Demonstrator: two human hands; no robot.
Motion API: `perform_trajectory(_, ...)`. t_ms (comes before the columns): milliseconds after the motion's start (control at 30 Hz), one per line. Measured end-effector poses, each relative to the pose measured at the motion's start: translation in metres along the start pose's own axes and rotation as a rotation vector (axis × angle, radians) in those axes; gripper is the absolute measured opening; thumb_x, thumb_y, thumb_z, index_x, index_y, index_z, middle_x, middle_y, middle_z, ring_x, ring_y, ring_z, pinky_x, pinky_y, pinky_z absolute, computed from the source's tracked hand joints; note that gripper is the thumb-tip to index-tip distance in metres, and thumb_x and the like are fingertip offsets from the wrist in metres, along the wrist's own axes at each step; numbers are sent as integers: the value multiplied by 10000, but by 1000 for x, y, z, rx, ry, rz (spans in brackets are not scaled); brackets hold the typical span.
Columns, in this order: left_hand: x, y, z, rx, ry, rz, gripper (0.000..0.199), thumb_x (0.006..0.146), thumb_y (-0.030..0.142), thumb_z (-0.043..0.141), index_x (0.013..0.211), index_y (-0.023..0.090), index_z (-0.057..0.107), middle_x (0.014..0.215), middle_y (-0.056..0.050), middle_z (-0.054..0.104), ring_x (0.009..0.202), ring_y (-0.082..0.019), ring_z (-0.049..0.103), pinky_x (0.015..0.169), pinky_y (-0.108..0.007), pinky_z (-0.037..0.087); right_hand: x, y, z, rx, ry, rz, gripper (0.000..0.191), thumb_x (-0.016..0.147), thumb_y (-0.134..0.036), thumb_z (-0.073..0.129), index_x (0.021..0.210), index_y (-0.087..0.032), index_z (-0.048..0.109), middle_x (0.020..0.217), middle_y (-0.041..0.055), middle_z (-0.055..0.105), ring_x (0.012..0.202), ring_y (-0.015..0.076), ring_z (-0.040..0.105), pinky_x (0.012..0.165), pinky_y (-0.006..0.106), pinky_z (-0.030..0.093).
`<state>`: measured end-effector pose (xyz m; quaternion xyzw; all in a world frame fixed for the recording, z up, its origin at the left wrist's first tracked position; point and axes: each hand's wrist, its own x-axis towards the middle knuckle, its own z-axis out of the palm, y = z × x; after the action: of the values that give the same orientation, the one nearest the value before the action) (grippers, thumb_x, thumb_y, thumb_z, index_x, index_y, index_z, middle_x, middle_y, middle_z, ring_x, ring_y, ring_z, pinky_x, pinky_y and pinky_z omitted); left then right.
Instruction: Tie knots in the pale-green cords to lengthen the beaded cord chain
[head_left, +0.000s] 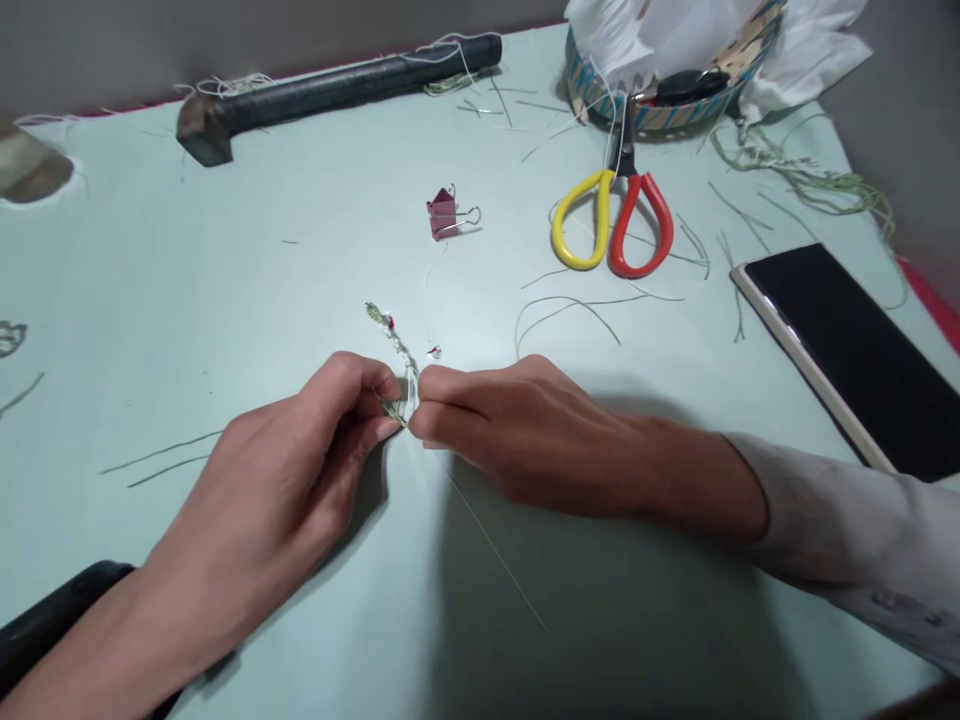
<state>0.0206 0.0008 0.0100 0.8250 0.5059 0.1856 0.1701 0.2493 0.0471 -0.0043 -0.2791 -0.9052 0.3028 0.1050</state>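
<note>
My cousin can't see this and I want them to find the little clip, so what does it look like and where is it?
Find the yellow-and-red-handled scissors near the top of the pale green table. Just left of them in the picture sits a small dusty-pink binder clip with silvery wire loops. It's the only pink clip there.

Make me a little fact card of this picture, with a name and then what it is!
Left hand: pinching strands of a knotted cord
Right hand: pinching there too, close beside
Cord colours: green and white, red bit near far end
Scissors: one yellow handle, one red
Clip: pinkish, beyond the hands
Phone: face up, screen dark
Basket: striped, white stuff inside
</note>
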Motion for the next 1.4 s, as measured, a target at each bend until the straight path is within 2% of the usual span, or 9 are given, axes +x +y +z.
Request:
perform_trajectory(167,3,-4,-5,-9,-26,6,148,1054,212,492,1077,335,569,786,97,805,525,-125,706,464,-213,488,-3,3,5,-183,23,-105,330,1114,-142,323,1001,-200,628,942,-1,572,710,130,298,556,302,190)
perform_trajectory(333,6,-4,-8,30,-34,22,146,1050,230,468,1074,343,557,798,77,835,558,-166,775,443,-233,505,-5,4,3,-211,23,-148,355,1082,-96,311,1003,-199,642,969,1,595,701,134,294,537,296,194)
perform_trajectory(500,8,-3,-7,91,-22,9,142,1022,218,450,1066,327,530,744,79,792,478,-154,690,426,-241,469,-6,4,2,-256,10,-175,350,1018,-22,336,1024,-203,635,1017,15,613,714,140,331,529,305,193)
perform_trajectory(600,13,-9,-5,119,7,-32,122,982,231,477,1046,330,511,729,74,762,507,-174,686,457,-271,453,-6,4,1,-260,3,-185,336,964,9,384,1058,-208,623,1027,11,606,710,140,333,521,308,187)
perform_trajectory(800,26,-21,0,146,59,-109,186,888,212,503,1028,330,470,704,67,673,507,-200,569,506,-327,343,-7,4,1,-289,-22,-205,393,836,72,407,1032,-216,590,1006,-10,581,717,142,335,521,300,186)
perform_trajectory(933,29,-24,3,134,66,-159,198,872,216,537,1017,330,464,682,76,657,507,-211,559,524,-330,345,-7,4,2,-287,-21,-213,391,827,74,409,1014,-217,591,993,-20,565,710,145,315,514,314,184)
perform_trajectory(1133,32,-23,7,132,116,-227,184,916,247,530,1048,327,430,595,96,546,471,-222,510,561,-355,356,-6,5,3,-275,-37,-252,410,817,98,380,981,-210,596,937,-35,501,698,150,254,539,319,232)
perform_trajectory(1400,35,-18,8,168,133,-285,214,897,181,559,1040,314,472,640,96,587,513,-195,514,590,-342,373,-6,6,2,-232,-66,-245,408,820,109,358,952,-220,559,882,-39,451,681,154,222,565,297,248)
